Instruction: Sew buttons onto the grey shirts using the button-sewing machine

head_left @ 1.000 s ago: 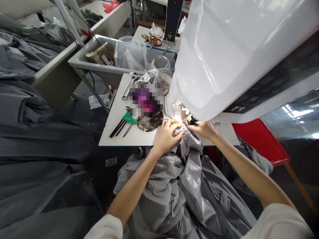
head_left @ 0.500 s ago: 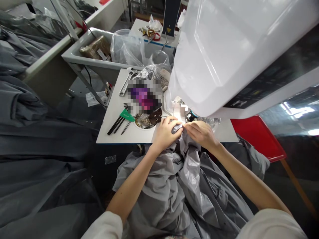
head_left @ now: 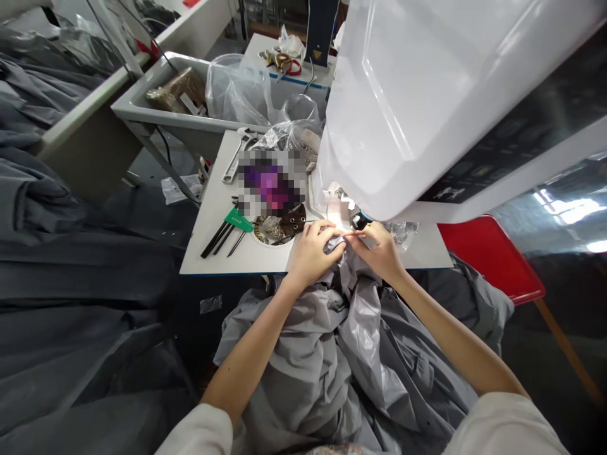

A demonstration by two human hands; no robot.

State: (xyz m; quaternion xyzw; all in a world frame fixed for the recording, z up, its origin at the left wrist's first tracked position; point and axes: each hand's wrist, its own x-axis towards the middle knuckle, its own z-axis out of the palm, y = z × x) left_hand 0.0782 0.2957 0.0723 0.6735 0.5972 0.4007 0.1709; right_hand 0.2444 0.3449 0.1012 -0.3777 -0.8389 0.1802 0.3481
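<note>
While the grey cloth (head_left: pixel 303 354) heaps over the lap, lowest folds cut off by the frame, its gathered end lies up on the white table (head_left: pixel 429 249); left hand (head_left: pixel 313 253) half curled, thumb and fingers holding that end; right hand (head_left: pixel 377 253) bent in just beside it, fingertips drawn close at the cloth, though whether they meet, or on what, I cannot tell; white machine (head_left: pixel 403 114) looms above, its top out of frame; hex keys (head_left: pixel 215 239) lie to the left; behind them a purple thing (head_left: pixel 268 180), blurred into blocks; farther off, a grey trough (head_left: pixel 137 104) holds a clear bag (head_left: pixel 237 91), contents indistinct.
</note>
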